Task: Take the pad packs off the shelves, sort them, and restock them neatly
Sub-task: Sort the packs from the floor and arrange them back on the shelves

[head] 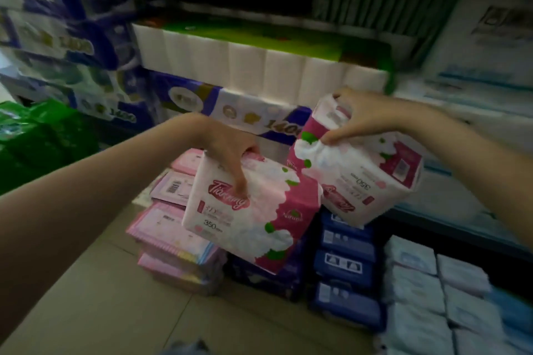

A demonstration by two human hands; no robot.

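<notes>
Two bare forearms reach forward from the lower corners, each hand holding a pink-and-white pad pack in the air above stacks on the floor. The left hand [230,150] comes in from the lower left, wrist bent downward, and grips the top edge of the left pack [248,210]: the thumb lies down across its printed front while the other fingers curl behind, out of sight. That pack hangs tilted, its front facing the camera and its lower corner dipping toward the right. The right hand [360,115] comes in from the right, palm down, fingers curled over the upper end of the right pack [363,173], thumb pinching the crumpled wrapper near its left side. This pack is turned so its print reads upside down, and it sits slightly higher than the other, their near edges close together.

Below the left pack is a pile of pale pink packs [173,242]. Between and under the hands stands a stack of dark blue packs [346,265]. To the right lie rows of light blue packs [418,294]. Behind, blurred tissue bundles [259,66] fill the background. The floor [101,297] is tiled beige.
</notes>
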